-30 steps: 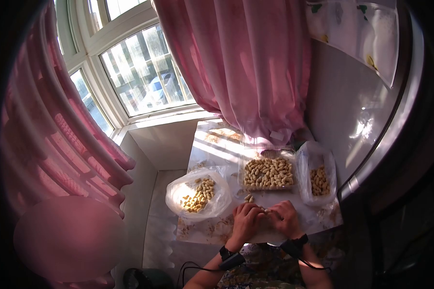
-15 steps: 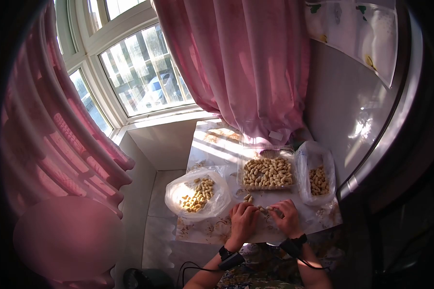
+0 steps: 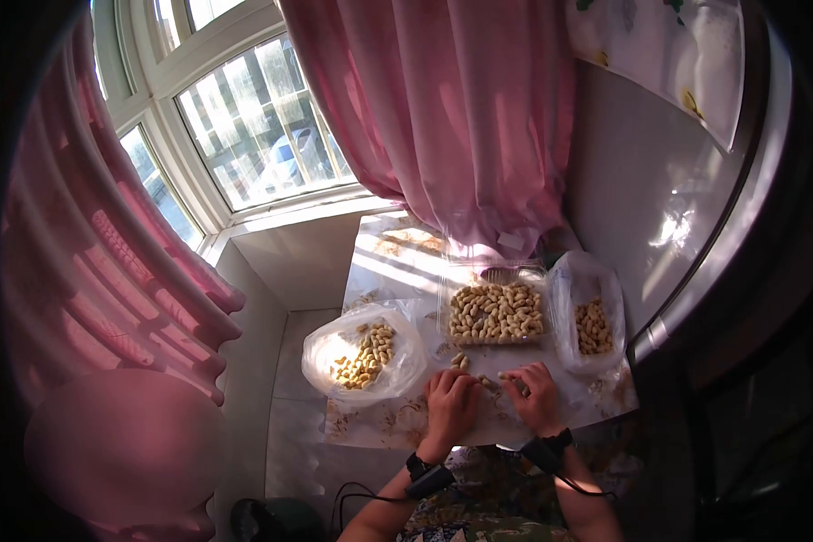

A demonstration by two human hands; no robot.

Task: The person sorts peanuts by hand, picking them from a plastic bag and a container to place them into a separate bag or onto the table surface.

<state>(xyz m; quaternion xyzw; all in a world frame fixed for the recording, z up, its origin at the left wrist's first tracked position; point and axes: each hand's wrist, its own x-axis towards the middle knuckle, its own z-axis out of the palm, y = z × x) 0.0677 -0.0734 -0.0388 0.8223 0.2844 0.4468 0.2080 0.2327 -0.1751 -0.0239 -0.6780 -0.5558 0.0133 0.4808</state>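
Observation:
My left hand (image 3: 452,406) rests low over the near side of the table, its fingers curled down; whatever is under the fingertips is hidden. Just beyond them lie a couple of loose unshelled peanuts (image 3: 461,361). Another peanut (image 3: 488,382) sits between the two hands. To the right, my right hand (image 3: 537,402) is closed in a pinch, with what looks like a peanut (image 3: 504,375) at the fingertips. A clear plastic box (image 3: 443,330) full of peanuts stands beyond the hands.
On the left is a white plastic bag (image 3: 321,366) holding peanuts. At the right edge stands a bag-lined container (image 3: 565,312), also with peanuts. The patterned table (image 3: 379,425) meets a pink curtain (image 3: 443,117) and a grey panel (image 3: 641,172). Cables (image 3: 357,492) hang from the wrist devices.
My hands have drawn slightly apart; the right fingers have lifted away from the peanut between them. The whole view has shifted a little.

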